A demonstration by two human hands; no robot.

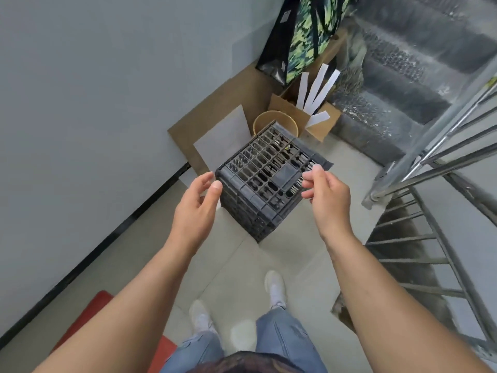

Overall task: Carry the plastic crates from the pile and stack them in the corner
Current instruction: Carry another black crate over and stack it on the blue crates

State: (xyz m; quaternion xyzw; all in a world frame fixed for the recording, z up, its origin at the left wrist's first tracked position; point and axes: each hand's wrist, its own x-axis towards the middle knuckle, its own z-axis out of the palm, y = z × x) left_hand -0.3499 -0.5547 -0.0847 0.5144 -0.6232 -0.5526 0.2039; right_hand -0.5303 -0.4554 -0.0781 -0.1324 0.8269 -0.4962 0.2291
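A stack of black plastic crates [265, 170] stands on the tiled floor in the corner, upside down with the gridded base on top. My left hand [197, 203] hovers at the stack's near left corner, fingers spread, thumb just at the edge. My right hand [326, 191] floats over the top's right edge with curled, parted fingers and nothing in them. Neither hand grips the stack. The number of crates in the stack is unclear.
Flat cardboard [215, 114] and a round beige bin [275, 121] sit behind the stack, with a cardboard box of white strips [314, 103] and a camouflage bag [306, 36]. Stairs [403, 76] and a metal railing [443, 157] lie to the right. A red object [88, 316] is at lower left.
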